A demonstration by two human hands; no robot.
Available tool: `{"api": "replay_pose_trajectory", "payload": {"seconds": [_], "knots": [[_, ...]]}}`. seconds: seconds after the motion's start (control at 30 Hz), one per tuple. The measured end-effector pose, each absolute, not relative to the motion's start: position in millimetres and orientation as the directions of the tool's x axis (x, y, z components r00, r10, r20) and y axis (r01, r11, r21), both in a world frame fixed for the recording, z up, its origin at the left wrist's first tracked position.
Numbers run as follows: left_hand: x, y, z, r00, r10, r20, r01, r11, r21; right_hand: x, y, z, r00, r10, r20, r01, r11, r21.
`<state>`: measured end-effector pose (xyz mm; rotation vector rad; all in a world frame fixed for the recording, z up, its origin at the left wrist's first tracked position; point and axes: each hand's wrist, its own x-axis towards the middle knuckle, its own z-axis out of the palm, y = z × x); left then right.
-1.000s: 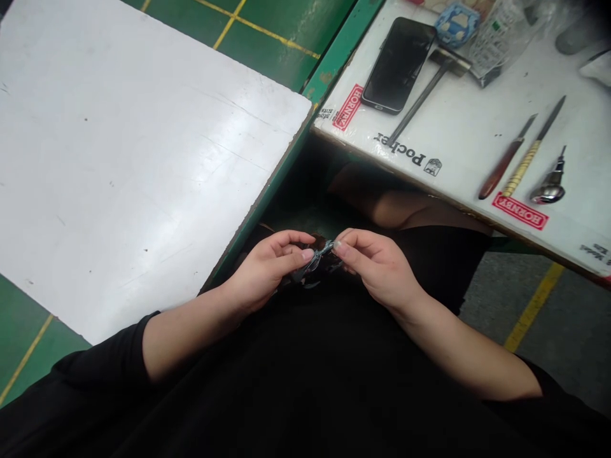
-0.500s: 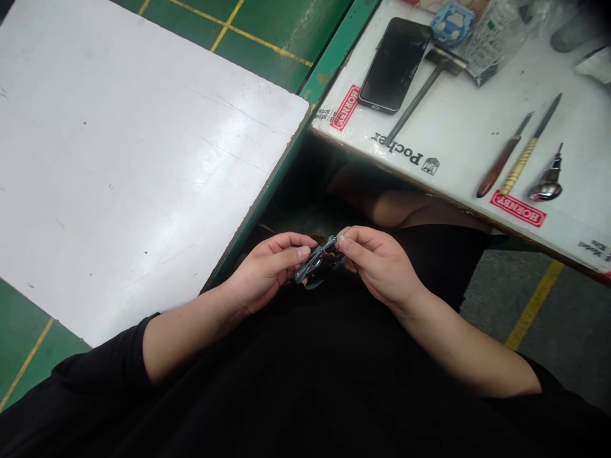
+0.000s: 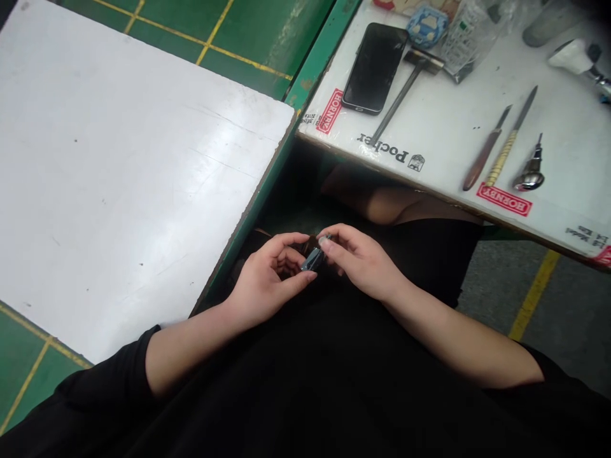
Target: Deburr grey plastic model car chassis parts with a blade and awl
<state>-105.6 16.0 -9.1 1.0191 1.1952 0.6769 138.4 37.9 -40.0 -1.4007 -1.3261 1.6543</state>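
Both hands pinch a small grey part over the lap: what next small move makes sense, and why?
Probably steady the small grey part with the left hand while the right hand turns it slightly: fingertips of both grip it, and much of it is hidden between them.

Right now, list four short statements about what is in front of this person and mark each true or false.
1. The left hand and right hand both pinch a small grey metal piece above the lap. True.
2. The phone lies on the large white board. False: it lies on the printed table, beside the hammer.
3. Two slim handled tools lie side by side on that table. True.
4. The black sleeves cover the wrists. False: they stop near the elbows, leaving the forearms bare.
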Motion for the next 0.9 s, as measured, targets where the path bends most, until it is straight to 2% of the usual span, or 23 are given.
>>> {"api": "replay_pose_trajectory", "payload": {"seconds": [0.13, 0.37, 0.53, 0.73, 0.9], "knots": [[-105.6, 12.6, -9.9, 0.283, 0.88, -0.38, 0.157, 0.348, 0.924, 137.6, 37.2, -37.9, -0.28, 0.892, -0.353, 0.233, -0.294, -0.927], [-105.9, 12.2, -11.1, 0.269, 0.873, -0.407, 0.132, 0.385, 0.913, 137.3, 38.1, -34.2, -0.3, 0.903, -0.306, 0.389, -0.177, -0.904], [-105.5, 9.8, -13.0, 0.24, 0.876, -0.418, 0.105, 0.405, 0.908, 134.7, 38.5, -31.7, -0.332, 0.898, -0.288, 0.388, -0.148, -0.91], [-103.7, 13.0, -10.3, 0.217, 0.86, -0.463, 0.052, 0.463, 0.885, 136.4, 36.8, -35.9, -0.283, 0.911, -0.3, 0.37, -0.185, -0.91], [-105.1, 21.6, -10.7, 0.254, 0.816, -0.519, -0.027, 0.542, 0.84, 140.7, 38.2, -39.1, -0.253, 0.941, -0.225, 0.358, -0.125, -0.925]]}}
